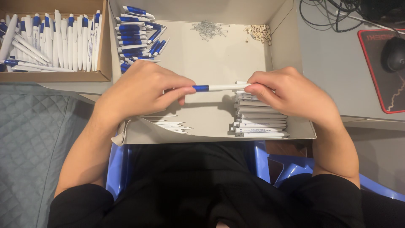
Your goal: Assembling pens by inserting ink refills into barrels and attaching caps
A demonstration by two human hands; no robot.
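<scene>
hands: left point(141, 90) and right point(287, 90) grips pinched closed on pen point(219, 88) over cardboard box point(219, 59), grey desk point(333, 63).

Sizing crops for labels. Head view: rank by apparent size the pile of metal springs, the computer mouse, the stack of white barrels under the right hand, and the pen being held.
1. Stack of white barrels, though part hidden by the right hand.
2. Computer mouse, cut by the frame edge.
3. Pile of metal springs.
4. Pen, long but thin, ends covered by both hands; close to the springs, so the last two are uncertain.
</scene>
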